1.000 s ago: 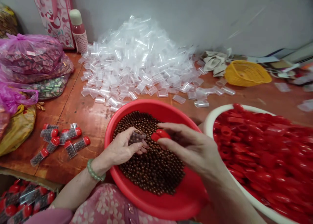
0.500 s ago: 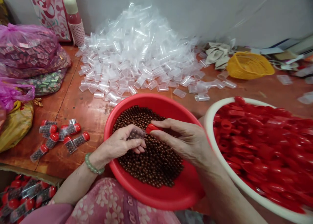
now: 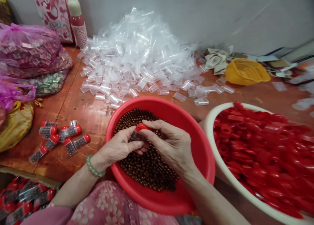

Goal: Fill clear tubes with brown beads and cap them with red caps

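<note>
Cap, red, now sits against the bead-filled clear tube, closing the earlier gap. Right hand pinches the cap; left hand, fingers curled, grips the tube. Brown beads lie beneath both hands. Capping appears under way; full seating cannot be confirmed.

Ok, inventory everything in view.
basin: one, red, centre
beads: many, brown, inside basin
held container: one, clear, over beads
held cap: one, red, at container
tub: one, white, right
loose caps: many, red, inside tub
loose containers: many, clear, back
capped containers: many, clear/red, left
box: one, brown, lower left
bags: several, pink, yellow, left
tote: one, pink, back left
bottle: one, red, beside tote
basket: one, yellow, back right
table: one, reddish, behind basin
left hand, right hand: two, bare, above basin
</note>
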`<state>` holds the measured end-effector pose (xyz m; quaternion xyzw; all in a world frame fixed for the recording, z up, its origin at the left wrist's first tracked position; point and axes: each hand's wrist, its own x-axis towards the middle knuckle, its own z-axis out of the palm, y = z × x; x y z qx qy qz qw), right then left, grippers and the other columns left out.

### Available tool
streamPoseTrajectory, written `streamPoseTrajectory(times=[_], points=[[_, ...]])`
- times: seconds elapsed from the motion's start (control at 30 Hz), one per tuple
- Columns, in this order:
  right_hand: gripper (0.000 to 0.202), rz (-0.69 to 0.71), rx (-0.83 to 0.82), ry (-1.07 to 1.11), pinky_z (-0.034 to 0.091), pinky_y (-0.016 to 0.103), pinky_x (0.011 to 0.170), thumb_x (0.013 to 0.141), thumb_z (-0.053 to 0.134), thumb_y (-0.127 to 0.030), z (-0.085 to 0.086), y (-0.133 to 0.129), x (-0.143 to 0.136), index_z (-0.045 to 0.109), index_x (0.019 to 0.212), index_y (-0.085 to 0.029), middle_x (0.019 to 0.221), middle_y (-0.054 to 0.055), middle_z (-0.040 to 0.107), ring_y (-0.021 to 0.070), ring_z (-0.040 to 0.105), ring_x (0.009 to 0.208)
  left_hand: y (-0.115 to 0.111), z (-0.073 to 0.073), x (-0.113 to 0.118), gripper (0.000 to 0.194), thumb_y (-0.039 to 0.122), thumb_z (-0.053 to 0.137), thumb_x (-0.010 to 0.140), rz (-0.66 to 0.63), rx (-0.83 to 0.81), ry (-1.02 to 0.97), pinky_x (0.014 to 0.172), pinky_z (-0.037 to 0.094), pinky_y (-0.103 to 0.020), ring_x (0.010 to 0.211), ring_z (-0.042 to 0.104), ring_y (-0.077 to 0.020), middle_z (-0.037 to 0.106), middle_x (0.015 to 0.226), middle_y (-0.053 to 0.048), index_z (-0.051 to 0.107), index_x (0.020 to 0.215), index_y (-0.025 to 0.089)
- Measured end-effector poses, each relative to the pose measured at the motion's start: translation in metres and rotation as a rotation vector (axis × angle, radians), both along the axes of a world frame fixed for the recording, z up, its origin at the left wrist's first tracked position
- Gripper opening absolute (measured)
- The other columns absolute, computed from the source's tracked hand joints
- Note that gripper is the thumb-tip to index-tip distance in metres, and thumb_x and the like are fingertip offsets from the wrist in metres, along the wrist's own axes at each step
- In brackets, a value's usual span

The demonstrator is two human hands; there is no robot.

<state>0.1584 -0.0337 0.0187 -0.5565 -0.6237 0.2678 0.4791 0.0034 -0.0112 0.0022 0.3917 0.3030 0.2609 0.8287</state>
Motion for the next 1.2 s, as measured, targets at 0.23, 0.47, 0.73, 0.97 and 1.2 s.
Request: streamPoseTrajectory(times=[0.23, 0.47, 0.73, 0.97, 1.2], points=[[0.019, 0.1, 0.178, -0.284, 0.059, 0.032, 0.073, 0.086, 0.066, -0.025, -0.007, -0.003, 0.006, 0.065, 0.104, -0.021, 0.093, 0.006, 0.074, 0.0192, 0.071, 0.081, -0.001, -0.003, -0.001, 0.029, 0.038, 0.069, 0.079, -0.026, 0.099, 0.028, 0.063, 0.041, -0.024, 0.067, 0.05, -0.0097, 0.054, 0.074, 0.001, 0.055, 0.09, 0.015], [0.066, 0.248, 0.288, -0.738, 0.056, 0.046, 0.079, 0.083, 0.063, -0.047, -0.013, -0.005, 0.01, 0.041, 0.133, -0.008, 0.11, 0.023, 0.065, 0.0326, 0.065, 0.099, -0.001, -0.002, -0.002, 0.024, 0.035, 0.066, 0.079, 0.005, 0.051, 0.065, 0.068, 0.039, -0.025, 0.07, 0.049, -0.0107, 0.056, 0.078, -0.001, 0.056, 0.085, 0.014], [0.061, 0.289, 0.35, -0.951, 0.049, 0.042, 0.078, 0.087, 0.054, -0.04, -0.003, 0.002, 0.0, 0.037, 0.133, -0.004, 0.104, 0.021, 0.065, 0.0312, 0.062, 0.094, 0.001, -0.005, 0.002, 0.042, 0.048, 0.079, 0.067, 0.062, -0.083, -0.141, 0.068, 0.042, -0.024, 0.07, 0.053, -0.0109, 0.057, 0.073, 0.0, 0.061, 0.081, 0.013], [0.055, 0.198, 0.456, -0.88, 0.051, 0.039, 0.067, 0.084, 0.054, -0.035, -0.013, 0.003, -0.003, 0.039, 0.129, -0.006, 0.091, 0.017, 0.063, 0.0268, 0.059, 0.076, 0.001, -0.007, -0.001, 0.041, 0.046, 0.079, 0.067, 0.079, -0.061, -0.189, 0.069, 0.043, -0.022, 0.068, 0.053, -0.0087, 0.058, 0.072, 0.0, 0.059, 0.078, 0.012], [0.059, 0.217, 0.575, -0.858, 0.051, 0.042, 0.07, 0.081, 0.062, -0.033, -0.016, 0.004, -0.006, 0.042, 0.128, -0.002, 0.081, 0.014, 0.062, 0.0262, 0.058, 0.074, -0.001, -0.013, 0.004, 0.055, 0.066, 0.046, 0.084, 0.088, -0.053, -0.047, 0.06, 0.046, -0.026, 0.058, 0.053, -0.0114, 0.053, 0.058, 0.0, 0.054, 0.066, 0.015]])
